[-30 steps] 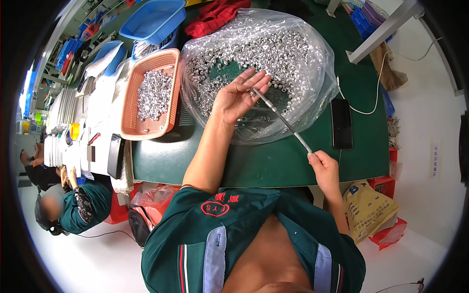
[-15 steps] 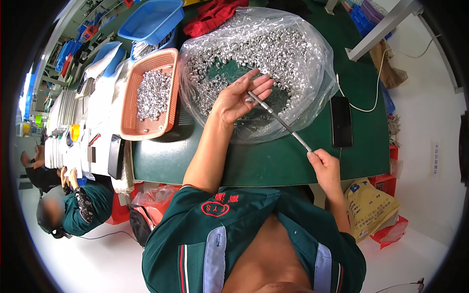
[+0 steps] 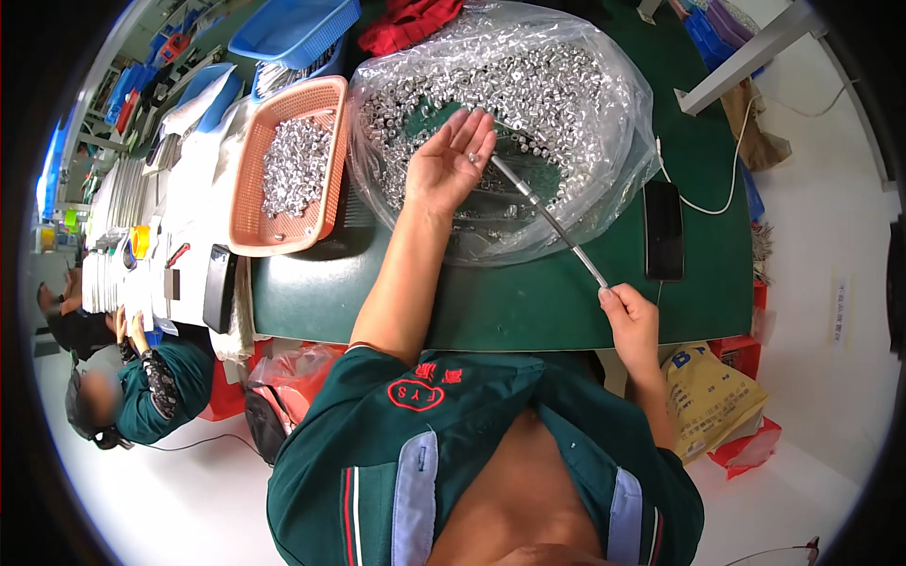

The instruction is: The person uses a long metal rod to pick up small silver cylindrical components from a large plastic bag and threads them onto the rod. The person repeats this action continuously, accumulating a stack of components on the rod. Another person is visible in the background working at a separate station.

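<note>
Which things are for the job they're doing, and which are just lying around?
Probably for the job:
metal rod, held in the right hand
small metal pieces
clear plastic bag holding them
peach basket, with more pieces

Probably just lying around:
black phone on the right
red cloth
yellow sack

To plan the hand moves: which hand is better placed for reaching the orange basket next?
Probably the left hand: it is open, palm up, and nearer the orange basket. The right hand grips the metal rod, farther away.

Slim silver rod (image 3: 553, 222), diagonal
</note>
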Available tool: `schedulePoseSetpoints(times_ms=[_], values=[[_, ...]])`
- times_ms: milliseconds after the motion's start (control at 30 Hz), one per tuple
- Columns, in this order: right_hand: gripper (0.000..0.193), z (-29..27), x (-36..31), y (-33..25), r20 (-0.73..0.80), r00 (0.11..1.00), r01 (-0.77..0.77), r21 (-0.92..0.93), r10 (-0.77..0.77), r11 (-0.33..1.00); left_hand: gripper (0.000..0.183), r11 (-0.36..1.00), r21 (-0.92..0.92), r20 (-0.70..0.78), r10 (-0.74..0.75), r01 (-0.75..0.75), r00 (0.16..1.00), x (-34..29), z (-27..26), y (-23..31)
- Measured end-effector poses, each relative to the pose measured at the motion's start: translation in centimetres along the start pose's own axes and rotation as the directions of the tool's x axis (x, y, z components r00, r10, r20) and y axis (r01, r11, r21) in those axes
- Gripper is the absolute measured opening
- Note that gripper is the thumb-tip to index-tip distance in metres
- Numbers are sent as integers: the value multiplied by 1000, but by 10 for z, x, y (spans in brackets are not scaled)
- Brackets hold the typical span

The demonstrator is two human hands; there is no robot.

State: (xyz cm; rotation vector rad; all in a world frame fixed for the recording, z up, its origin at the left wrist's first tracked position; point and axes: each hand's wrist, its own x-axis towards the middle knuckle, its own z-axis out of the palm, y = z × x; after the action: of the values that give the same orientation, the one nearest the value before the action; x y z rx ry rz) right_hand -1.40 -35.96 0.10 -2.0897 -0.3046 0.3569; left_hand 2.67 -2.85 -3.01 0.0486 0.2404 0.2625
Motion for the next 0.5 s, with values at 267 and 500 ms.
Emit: schedulePoseSetpoints(times_ms=[267,500], values=[[24,4,-1,-3,33,999,3,13,-3,1000,68,997,1,182,-81,82,980,-3,2,-1],[24,7,-1,-3,14,999,33,-6,-33,999,62,987,83,196,-153,139,969,-8,7,-6]])
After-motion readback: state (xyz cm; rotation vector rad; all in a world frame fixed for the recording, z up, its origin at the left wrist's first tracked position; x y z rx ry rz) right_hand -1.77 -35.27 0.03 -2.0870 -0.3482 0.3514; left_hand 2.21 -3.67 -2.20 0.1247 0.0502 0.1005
